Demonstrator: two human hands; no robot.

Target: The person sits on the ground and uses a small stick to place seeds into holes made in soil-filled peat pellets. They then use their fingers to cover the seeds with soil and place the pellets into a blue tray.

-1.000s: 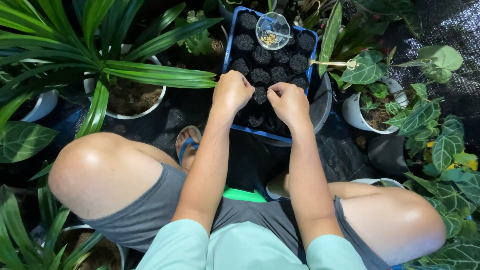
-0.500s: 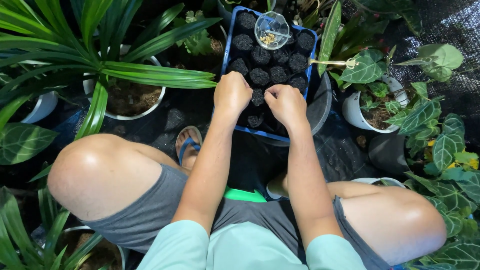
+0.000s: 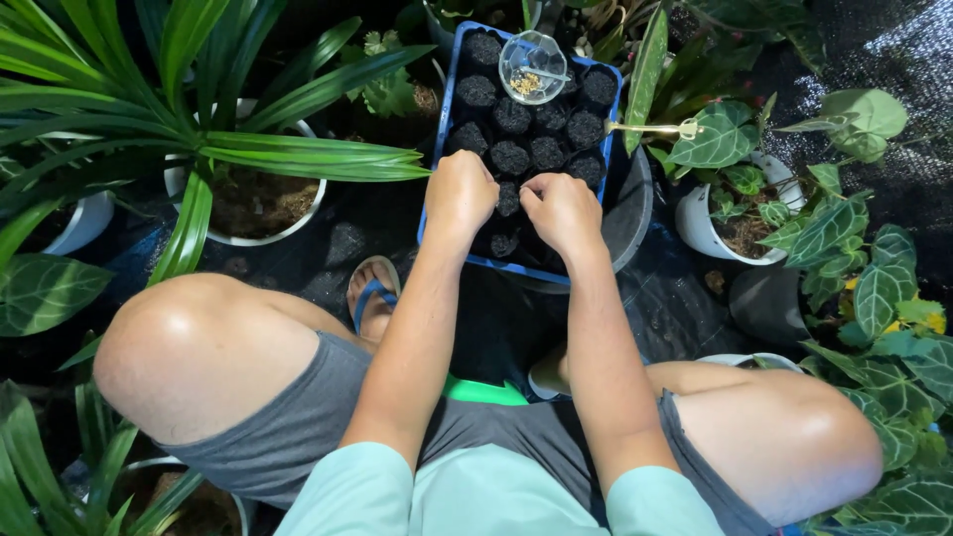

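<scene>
A blue seedling tray [image 3: 438, 159] holds several round cells of dark soil [image 3: 509, 156] and rests on a dark round pot [image 3: 632, 210]. My left hand [image 3: 459, 194] and my right hand [image 3: 561, 210] rest side by side on the near cells, fingers curled down into the soil. What the fingertips hold is hidden. A small clear bowl [image 3: 533, 66] with pale seeds and a little spoon sits on the tray's far end.
A white pot [image 3: 251, 206] with long green leaves stands at the left. At the right, a white pot [image 3: 701, 220] of veined leaves, a black pot [image 3: 764, 301]. My knees flank a sandalled foot [image 3: 372, 294] on black ground cloth.
Both hands stay on the near soil cells, with only small finger shifts. Nothing else has moved.
</scene>
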